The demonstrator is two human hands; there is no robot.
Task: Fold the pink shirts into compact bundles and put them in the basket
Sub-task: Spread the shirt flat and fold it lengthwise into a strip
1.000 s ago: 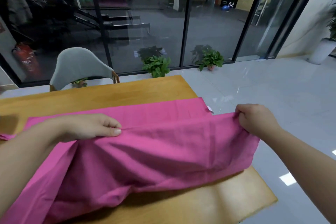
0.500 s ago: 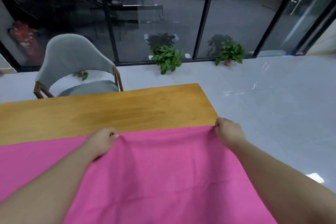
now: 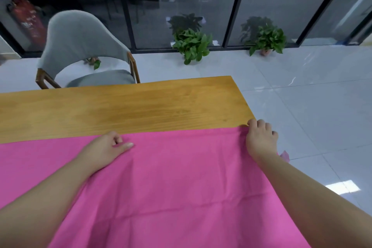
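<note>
One pink shirt (image 3: 171, 187), spread flat across lower frame on wooden table (image 3: 124, 106); smooth woven cloth, faint creases. Two hands: left hand (image 3: 104, 147) resting on cloth near its far edge at centre-left, fingers curled, index straight, whether grasping cloth cannot tell; right hand (image 3: 260, 139) grasping cloth's far right corner at table's edge. One grey upholstered chair (image 3: 80, 42), upper left. Two leafy potted plants (image 3: 191, 44), top centre, against glass wall.

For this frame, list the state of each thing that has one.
Pink shirt: spread flat on the wooden table.
Left hand: curled, resting on the shirt.
Right hand: gripping the shirt's far corner at the table edge.
Grey chair: unoccupied.
</note>
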